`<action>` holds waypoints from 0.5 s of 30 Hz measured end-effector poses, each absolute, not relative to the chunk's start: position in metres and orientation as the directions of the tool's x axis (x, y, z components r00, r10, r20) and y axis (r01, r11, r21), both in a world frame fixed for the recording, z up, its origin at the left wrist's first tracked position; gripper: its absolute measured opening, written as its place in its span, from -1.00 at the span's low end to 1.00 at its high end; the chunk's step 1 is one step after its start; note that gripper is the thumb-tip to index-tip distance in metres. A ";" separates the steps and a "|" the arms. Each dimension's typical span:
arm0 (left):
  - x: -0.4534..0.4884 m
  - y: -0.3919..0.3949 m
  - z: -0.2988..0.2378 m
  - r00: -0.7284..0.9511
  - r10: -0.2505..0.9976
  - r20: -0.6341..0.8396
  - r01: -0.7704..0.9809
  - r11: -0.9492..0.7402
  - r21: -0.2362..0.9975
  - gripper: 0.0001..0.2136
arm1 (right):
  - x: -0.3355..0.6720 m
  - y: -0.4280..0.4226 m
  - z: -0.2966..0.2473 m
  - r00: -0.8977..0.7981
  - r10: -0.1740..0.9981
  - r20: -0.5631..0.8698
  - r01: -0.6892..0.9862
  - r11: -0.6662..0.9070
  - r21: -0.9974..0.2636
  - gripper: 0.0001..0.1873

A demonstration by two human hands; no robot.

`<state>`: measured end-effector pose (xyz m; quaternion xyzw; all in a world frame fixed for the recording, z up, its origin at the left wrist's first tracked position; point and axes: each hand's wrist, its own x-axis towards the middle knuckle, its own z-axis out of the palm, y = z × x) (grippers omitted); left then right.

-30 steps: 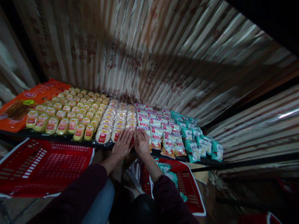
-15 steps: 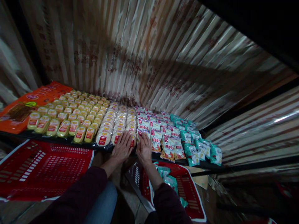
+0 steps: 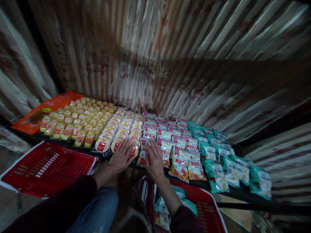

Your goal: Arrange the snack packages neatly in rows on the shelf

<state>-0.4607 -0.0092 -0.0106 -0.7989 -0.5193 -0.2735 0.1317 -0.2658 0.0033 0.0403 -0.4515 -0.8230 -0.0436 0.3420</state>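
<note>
Packet partly beneath right grip

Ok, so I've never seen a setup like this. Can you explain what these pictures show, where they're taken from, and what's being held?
There's no machine here: you're seeing a person's two bare hands. The camera is worn on the head, looking forward and down. On the black shelf, from left to right, are an orange bag, yellow snack packs, round pale packs, white snack bags and teal snack bags. The left hand lies over the front round packs; the right hand is over the front white bags. Neither seems to be holding anything. Below are two red baskets, the right one with snack bags inside.
</note>
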 end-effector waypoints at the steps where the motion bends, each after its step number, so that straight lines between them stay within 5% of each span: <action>1: -0.461 -0.009 -0.010 0.314 0.757 0.572 0.902 -0.427 0.070 -0.48 | -0.263 0.004 0.042 -0.368 0.711 0.599 0.767 0.596 -0.237 -0.49; 15: -0.459 -0.011 -0.014 0.335 0.767 0.548 0.901 -0.430 0.050 -0.48 | -0.251 0.007 0.030 -0.395 0.736 0.550 0.770 0.592 -0.239 -0.59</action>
